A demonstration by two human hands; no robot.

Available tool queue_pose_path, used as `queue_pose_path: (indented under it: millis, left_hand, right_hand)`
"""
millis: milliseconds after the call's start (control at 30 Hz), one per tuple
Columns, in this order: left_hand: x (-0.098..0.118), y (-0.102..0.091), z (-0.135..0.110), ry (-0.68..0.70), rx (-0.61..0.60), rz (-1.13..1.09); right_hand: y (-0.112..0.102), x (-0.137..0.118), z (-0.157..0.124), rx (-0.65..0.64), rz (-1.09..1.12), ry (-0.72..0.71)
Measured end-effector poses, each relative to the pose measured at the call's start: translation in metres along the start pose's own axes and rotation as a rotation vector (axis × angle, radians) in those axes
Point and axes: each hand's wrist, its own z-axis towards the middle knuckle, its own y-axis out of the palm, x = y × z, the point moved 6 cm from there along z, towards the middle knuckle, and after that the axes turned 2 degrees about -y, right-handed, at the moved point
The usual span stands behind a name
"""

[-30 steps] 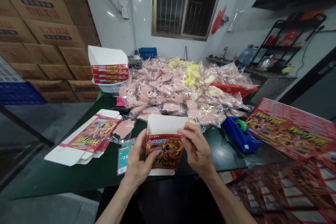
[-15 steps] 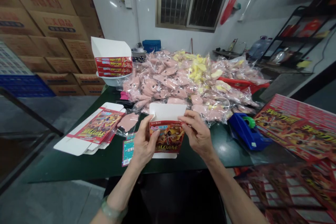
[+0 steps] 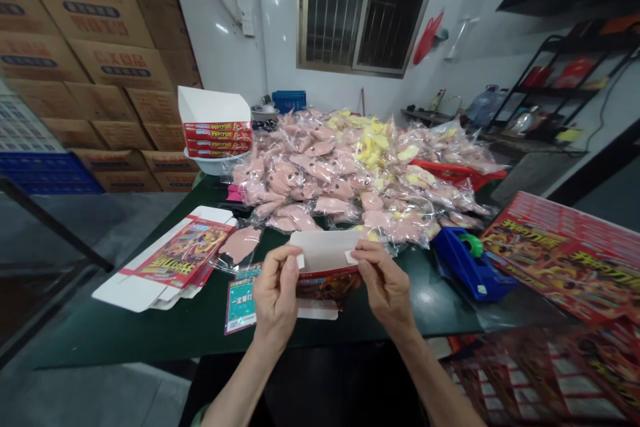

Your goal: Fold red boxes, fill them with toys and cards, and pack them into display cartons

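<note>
Both hands hold a small red printed carton (image 3: pixel 327 285) above the near edge of the green table. Its white inner flap stands up at the far side. My left hand (image 3: pixel 277 293) pinches the carton's left corner at a small white side flap. At the opposite corner, my right hand (image 3: pixel 384 280) pinches the matching side flap between thumb and fingers. Left of the hands lies a teal printed card (image 3: pixel 240 303), partly behind my left hand. Flat cartons (image 3: pixel 185 250) are stacked farther left, beside a pink bagged piece (image 3: pixel 240 244).
A large heap of clear-bagged pink and yellow pieces (image 3: pixel 320 173) covers the table's back. A blue tape dispenser (image 3: pixel 473 270) and red printed boxes (image 3: pixel 560 247) are on the right. An open display box (image 3: pixel 218 139) stands in a white basin at back left.
The carton has tilted, so its inside and white flap face me more. Both hands now pinch its side flaps; the left thumb has moved off the front. The view has shifted slightly upward.
</note>
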Motion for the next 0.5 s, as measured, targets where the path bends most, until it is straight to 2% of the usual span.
queue_pose_path:
  millis: [67,133,233,367,500]
  left_hand:
    - [-0.006,0.002,0.0,-0.069,-0.029,-0.172]
    - [-0.006,0.006,0.002,-0.108,-0.1,-0.277]
    - [0.0,0.006,0.006,-0.089,-0.165,-0.245]
    - [0.006,0.002,0.008,0.027,-0.146,-0.248]
    - [0.005,0.005,0.005,-0.02,-0.253,-0.395]
  right_hand:
    - [0.0,0.007,-0.001,-0.014,0.139,0.13]
    - [0.003,0.01,0.001,-0.107,0.262,0.217]
    - [0.008,0.009,0.004,-0.252,0.32,0.218]
    - [0.0,0.004,0.005,-0.159,0.225,0.14]
    - [-0.007,-0.004,0.0,-0.145,0.142,0.158]
